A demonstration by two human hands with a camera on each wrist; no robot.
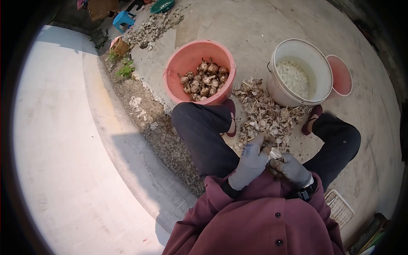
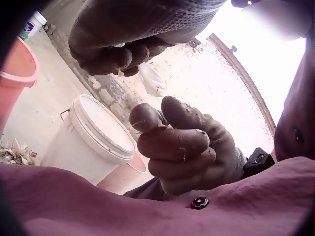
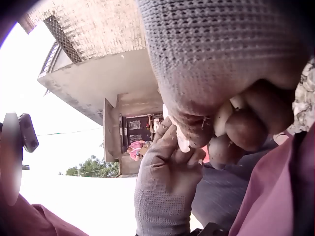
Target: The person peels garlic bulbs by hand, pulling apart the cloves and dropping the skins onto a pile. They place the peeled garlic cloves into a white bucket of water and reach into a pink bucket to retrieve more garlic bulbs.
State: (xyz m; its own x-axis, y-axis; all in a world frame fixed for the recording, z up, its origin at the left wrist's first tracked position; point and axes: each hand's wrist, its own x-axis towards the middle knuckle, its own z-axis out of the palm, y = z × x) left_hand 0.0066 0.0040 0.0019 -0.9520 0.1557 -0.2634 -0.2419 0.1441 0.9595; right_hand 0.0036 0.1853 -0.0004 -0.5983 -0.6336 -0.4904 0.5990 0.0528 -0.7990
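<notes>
Both hands wear grey gloves with dirty fingertips and are close together over the lap. The left hand (image 1: 250, 163) has curled fingers, and a pale, papery piece of garlic (image 2: 152, 79) hangs at them in the left wrist view. The right hand (image 1: 294, 170) curls its fingers too; a whitish garlic clove (image 3: 224, 118) shows between them in the right wrist view. Its thumb and forefinger meet at the tips in the left wrist view. Seen from the head, white garlic (image 1: 275, 154) lies between both hands, partly hidden by fingers.
A pink basin (image 1: 174, 72) with unpeeled garlic bulbs (image 1: 206, 80) stands ahead. Right of it are a white bucket (image 1: 282, 94) holding peeled cloves (image 1: 293, 76) and a pink bucket (image 1: 342, 74). Garlic skins (image 1: 263, 112) lie between the feet; a white basket (image 1: 340, 208) sits right.
</notes>
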